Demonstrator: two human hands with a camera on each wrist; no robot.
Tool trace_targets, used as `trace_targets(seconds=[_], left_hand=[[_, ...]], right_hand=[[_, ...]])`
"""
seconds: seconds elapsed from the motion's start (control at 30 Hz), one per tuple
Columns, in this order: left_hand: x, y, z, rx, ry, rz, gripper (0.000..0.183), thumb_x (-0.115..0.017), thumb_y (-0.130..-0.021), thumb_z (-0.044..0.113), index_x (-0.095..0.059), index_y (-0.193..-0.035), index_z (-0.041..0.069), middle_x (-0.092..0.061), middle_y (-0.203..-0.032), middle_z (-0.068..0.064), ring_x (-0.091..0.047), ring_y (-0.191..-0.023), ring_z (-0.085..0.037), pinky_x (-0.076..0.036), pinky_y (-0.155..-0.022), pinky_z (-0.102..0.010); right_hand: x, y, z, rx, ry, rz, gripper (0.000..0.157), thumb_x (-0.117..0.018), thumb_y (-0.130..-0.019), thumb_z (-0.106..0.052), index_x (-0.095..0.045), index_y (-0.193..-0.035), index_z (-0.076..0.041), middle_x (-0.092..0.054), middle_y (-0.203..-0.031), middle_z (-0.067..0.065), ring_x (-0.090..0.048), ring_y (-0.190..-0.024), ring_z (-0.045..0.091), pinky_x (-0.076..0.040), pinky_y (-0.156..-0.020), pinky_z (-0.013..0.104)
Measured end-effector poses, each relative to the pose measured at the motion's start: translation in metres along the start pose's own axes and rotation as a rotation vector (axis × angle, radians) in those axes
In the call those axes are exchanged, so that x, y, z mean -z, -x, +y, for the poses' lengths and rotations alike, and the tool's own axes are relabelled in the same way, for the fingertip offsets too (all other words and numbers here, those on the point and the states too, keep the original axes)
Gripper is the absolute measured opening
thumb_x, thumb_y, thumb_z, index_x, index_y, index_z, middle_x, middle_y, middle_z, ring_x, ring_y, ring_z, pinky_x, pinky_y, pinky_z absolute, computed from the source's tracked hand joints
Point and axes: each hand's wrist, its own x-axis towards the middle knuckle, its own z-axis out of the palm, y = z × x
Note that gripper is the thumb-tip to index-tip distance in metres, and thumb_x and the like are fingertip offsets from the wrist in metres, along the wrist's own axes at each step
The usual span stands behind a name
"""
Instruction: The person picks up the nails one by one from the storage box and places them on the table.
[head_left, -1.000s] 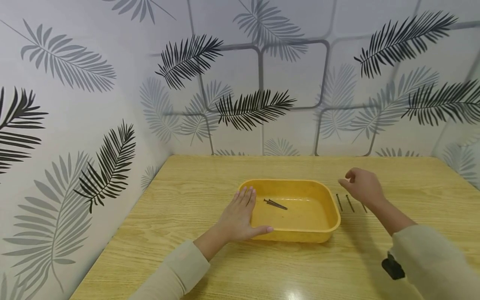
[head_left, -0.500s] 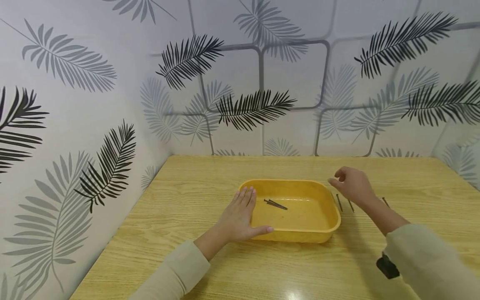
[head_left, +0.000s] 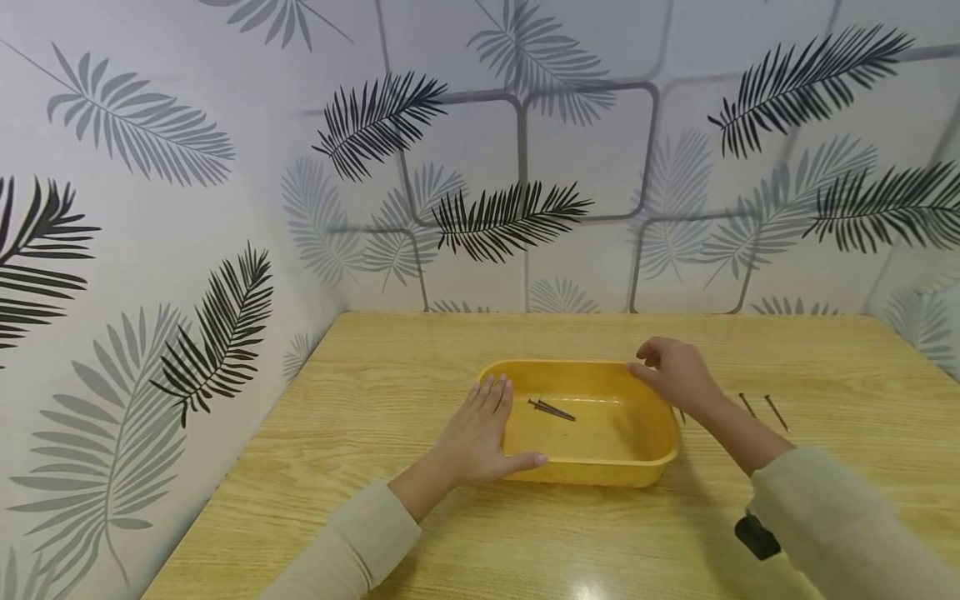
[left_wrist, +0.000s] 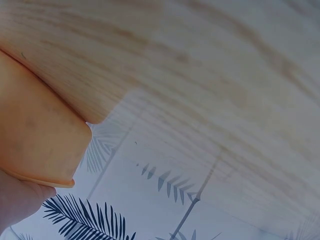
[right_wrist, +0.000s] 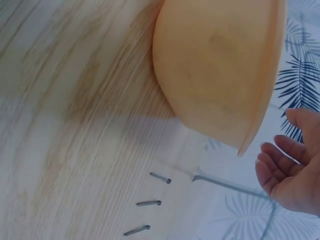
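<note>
My left hand (head_left: 480, 437) rests on the left end of a yellow plastic tray (head_left: 592, 473), fingers straight over the rim and thumb along the front edge. Dark nails (head_left: 552, 410) lie close together on the tray's floor. At the back right corner of the tray hovers my right hand (head_left: 678, 375), fingers loosely bent. The right wrist view shows that hand (right_wrist: 292, 165) with thumb apart from the fingers and nothing between them. Three nails (right_wrist: 149, 203) lie in a row on the table beside the tray; in the head view the right wrist partly covers one nail (head_left: 682, 416).
The tray stands on a wood-grain table (head_left: 360, 400). Behind and to the left rise walls (head_left: 465, 142) with a leaf pattern. A dark device (head_left: 757, 536) hangs at the right sleeve.
My right hand has moved left from above the row of nails to the tray's back right corner, uncovering the two right-hand nails. The left hand and the nails in the tray have stayed put.
</note>
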Motion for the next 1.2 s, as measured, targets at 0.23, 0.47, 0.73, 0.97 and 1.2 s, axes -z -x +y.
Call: trace_targets(seconds=[0.23, 0.47, 0.73, 0.97, 1.2], left_hand=[[-0.001, 0.0, 0.0, 0.005, -0.008, -0.005, 0.101, -0.042, -0.085, 0.069, -0.011, -0.147, -0.005, -0.012, -0.155, -0.02, -0.009, -0.144, -0.033, -0.012, -0.118, -0.043], [0.001, 0.0, 0.002, 0.007, -0.011, -0.008, 0.101, -0.043, -0.085, 0.069, -0.013, -0.146, -0.005, -0.012, -0.154, -0.02, -0.008, -0.144, -0.033, -0.013, -0.117, -0.044], [0.001, 0.0, 0.002, 0.011, 0.005, -0.002, 0.102, -0.043, -0.084, 0.069, -0.013, -0.146, -0.005, -0.012, -0.155, -0.02, -0.008, -0.144, -0.033, -0.013, -0.117, -0.044], [0.0, 0.0, 0.001, 0.016, 0.018, -0.006, 0.102, -0.042, -0.084, 0.07, -0.013, -0.147, -0.005, -0.011, -0.155, -0.019, -0.007, -0.144, -0.033, -0.012, -0.118, -0.044], [0.0, 0.0, 0.0, 0.02, 0.02, -0.009, 0.102, -0.042, -0.084, 0.07, -0.011, -0.147, -0.004, -0.011, -0.155, -0.019, -0.006, -0.144, -0.032, -0.012, -0.118, -0.043]], right_hand=[[-0.007, -0.001, -0.01, 0.016, -0.012, -0.027, 0.026, -0.064, -0.086, -0.014, -0.063, -0.096, 0.01, -0.064, -0.087, 0.023, -0.057, -0.078, 0.031, -0.05, -0.071, 0.045], [-0.016, -0.001, -0.017, 0.035, -0.034, -0.035, 0.026, -0.064, -0.085, -0.013, -0.063, -0.096, 0.011, -0.064, -0.087, 0.022, -0.057, -0.079, 0.031, -0.049, -0.072, 0.045], [-0.026, -0.002, -0.025, 0.053, -0.051, -0.066, 0.028, -0.064, -0.085, -0.012, -0.063, -0.098, 0.012, -0.064, -0.087, 0.022, -0.058, -0.079, 0.031, -0.05, -0.072, 0.045], [-0.033, -0.005, -0.032, 0.038, -0.056, -0.107, 0.029, -0.063, -0.086, -0.012, -0.062, -0.101, 0.013, -0.064, -0.091, 0.023, -0.059, -0.083, 0.031, -0.051, -0.074, 0.044], [-0.04, -0.009, -0.038, 0.014, -0.057, -0.171, 0.028, -0.063, -0.087, -0.014, -0.062, -0.101, 0.011, -0.063, -0.092, 0.022, -0.058, -0.083, 0.029, -0.051, -0.072, 0.042]])
